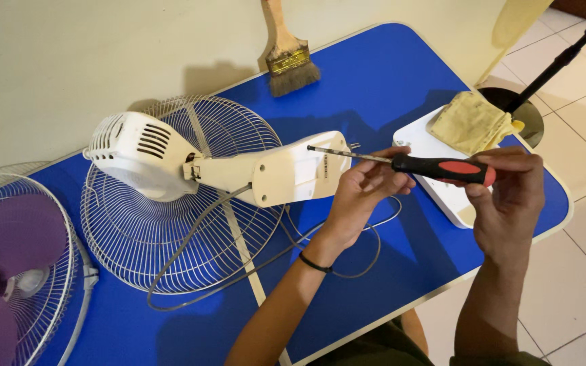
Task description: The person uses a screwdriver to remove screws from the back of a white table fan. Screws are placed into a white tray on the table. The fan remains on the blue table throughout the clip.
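A white fan body [266, 169] lies on its side on the blue table [388, 81], its motor housing resting on a white wire grille [171, 224]. My right hand [510, 196] grips the black and red handle of a screwdriver [442, 167]. My left hand [364, 193] pinches the metal shaft near the handle. The tip points left and hovers just above the base end of the fan body. A grey power cord [198, 271] loops from the fan across the table.
A second grille with purple blades [8, 257] sits at the table's left end. A paintbrush [289, 57] lies at the far edge. A white fan base plate [435, 190] carries a yellow cloth [469, 122]. A black stand [544, 74] rises on the tiled floor at right.
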